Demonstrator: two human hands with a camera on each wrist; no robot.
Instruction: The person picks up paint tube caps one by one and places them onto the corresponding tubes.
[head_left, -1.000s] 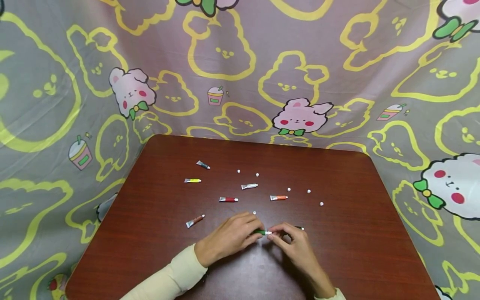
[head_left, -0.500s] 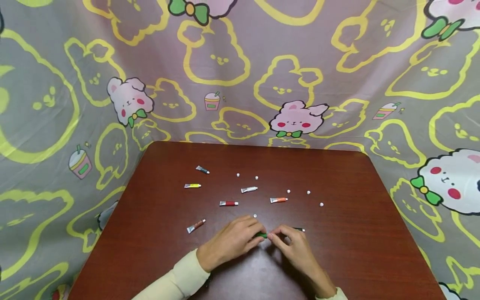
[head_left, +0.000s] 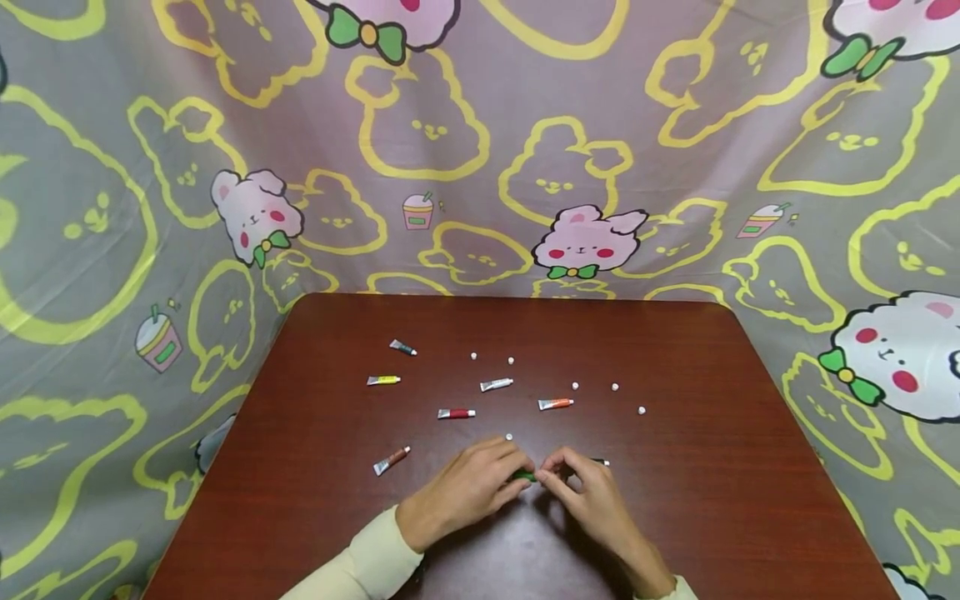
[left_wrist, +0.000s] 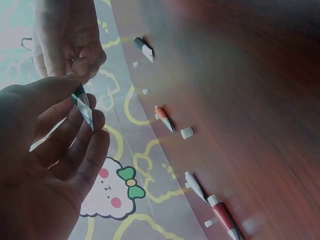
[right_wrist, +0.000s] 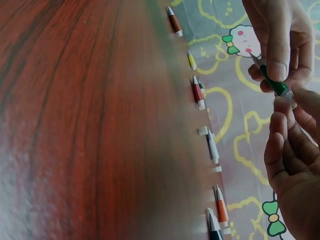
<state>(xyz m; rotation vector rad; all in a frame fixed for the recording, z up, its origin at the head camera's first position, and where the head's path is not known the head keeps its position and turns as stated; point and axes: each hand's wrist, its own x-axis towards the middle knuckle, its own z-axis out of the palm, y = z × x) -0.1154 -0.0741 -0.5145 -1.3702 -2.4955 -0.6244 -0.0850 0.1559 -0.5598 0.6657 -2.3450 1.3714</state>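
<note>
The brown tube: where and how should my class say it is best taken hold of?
I'd pinch the brown tube across its brown middle, coming from above, with thumb and fingertip on opposite long sides. It lies on the table, slender and slanted, with nothing touching its long sides; its short white end probably offers less to hold.

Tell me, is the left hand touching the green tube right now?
Touching. In the right wrist view, the left hand pinches the green tube, thumb pressed against its side.
</note>
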